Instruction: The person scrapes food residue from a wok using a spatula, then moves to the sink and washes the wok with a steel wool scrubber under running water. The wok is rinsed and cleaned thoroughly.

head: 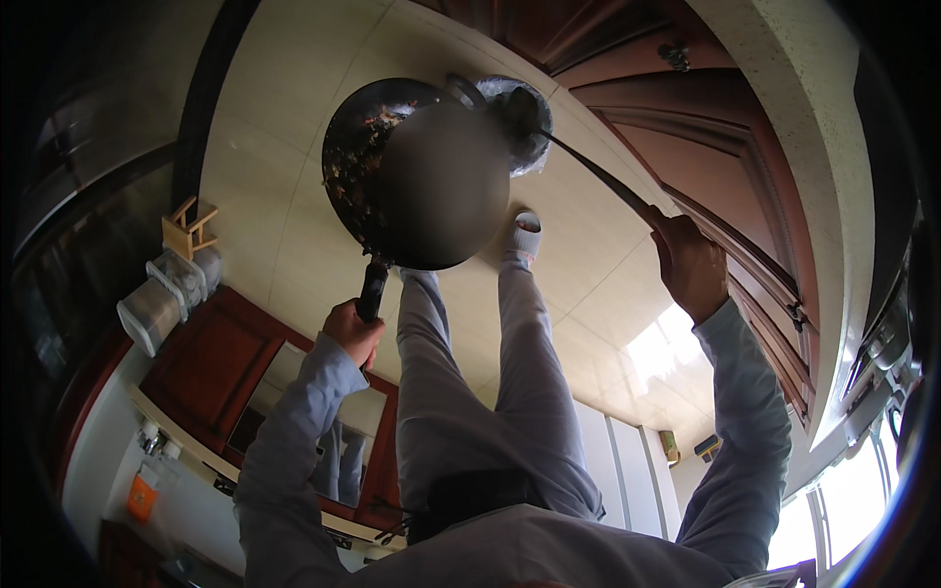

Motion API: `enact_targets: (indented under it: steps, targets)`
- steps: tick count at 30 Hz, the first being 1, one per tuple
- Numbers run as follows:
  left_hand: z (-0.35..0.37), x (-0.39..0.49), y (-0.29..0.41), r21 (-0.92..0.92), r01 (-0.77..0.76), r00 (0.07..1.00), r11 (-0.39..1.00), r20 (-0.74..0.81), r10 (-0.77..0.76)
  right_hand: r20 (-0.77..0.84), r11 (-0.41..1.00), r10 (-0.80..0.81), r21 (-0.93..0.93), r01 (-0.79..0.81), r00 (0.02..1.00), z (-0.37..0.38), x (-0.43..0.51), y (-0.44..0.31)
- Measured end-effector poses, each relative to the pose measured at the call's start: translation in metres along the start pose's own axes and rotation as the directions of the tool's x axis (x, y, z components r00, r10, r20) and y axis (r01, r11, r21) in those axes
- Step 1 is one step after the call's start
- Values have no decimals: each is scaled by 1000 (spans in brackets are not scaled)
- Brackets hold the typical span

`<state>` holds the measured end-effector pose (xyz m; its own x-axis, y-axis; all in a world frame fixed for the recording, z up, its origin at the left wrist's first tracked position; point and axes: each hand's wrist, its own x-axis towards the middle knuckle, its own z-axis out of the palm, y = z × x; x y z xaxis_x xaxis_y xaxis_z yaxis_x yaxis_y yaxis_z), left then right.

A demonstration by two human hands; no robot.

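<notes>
My left hand (354, 332) is closed round the black handle of a wok (353, 198), held above the floor in front of my legs. Dark food scraps cling to the wok's left inner side; a blurred round patch covers much of its right part. My right hand (684, 257) grips the long handle of a dark spatula or ladle (595, 170). Its head is over a bin lined with a clear plastic bag (542, 147), beyond the wok's right edge. How full the bin is cannot be seen.
Wooden cabinets (706, 147) under a pale countertop (816, 147) run along the right. A small wooden stool (190, 229) and plastic containers (158, 301) are at the left. My slippered foot (526, 234) stands on the tiled floor (294, 242) below the bin.
</notes>
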<state>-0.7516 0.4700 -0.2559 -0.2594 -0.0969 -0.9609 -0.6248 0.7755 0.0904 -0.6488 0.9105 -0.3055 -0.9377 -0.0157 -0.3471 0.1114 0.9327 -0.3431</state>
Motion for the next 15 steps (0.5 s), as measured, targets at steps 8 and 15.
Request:
enact_targets:
  steps: [8,15]
  targets:
    - [1,-14,-1,-25,-57,998,998,-3,57,-27,997,54,48,-53,998,-32,-13,-13]
    - [3,-50,-7,-48,-77,996,996,31,79,-120,897,46,442,12,992,-64,-61,-34]
